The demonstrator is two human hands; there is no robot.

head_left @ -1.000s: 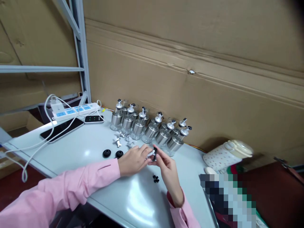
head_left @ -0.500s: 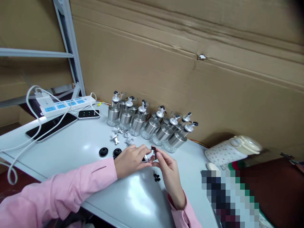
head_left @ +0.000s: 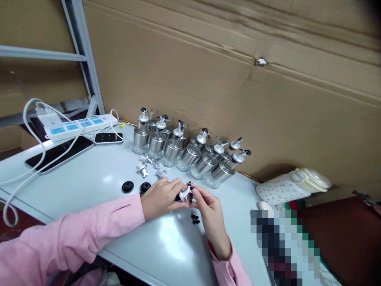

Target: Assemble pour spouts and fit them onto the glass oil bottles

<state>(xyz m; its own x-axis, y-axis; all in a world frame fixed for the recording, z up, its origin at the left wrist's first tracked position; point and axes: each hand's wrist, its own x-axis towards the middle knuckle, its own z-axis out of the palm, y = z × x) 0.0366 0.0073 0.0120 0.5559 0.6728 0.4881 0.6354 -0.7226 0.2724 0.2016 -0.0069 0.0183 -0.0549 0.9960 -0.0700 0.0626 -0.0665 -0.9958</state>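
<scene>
left hand (head_left: 160,198) holds a spout (head_left: 185,193), right hand (head_left: 212,206) its black tip (head_left: 191,197); front bottles (head_left: 172,149) at twelve o'clock look done, bare spouts (head_left: 144,171) at ten don't.

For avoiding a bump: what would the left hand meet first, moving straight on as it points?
Likely the black piece by the silver spout, then the right hand; depth there is unclear.

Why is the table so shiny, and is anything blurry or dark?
In the head view: glare, probably reflected light, whitens the tabletop; shadow darkens the cardboard behind the dotted container; blocky squares mask a lower-right patch; the held silver piece looks slightly soft.
</scene>
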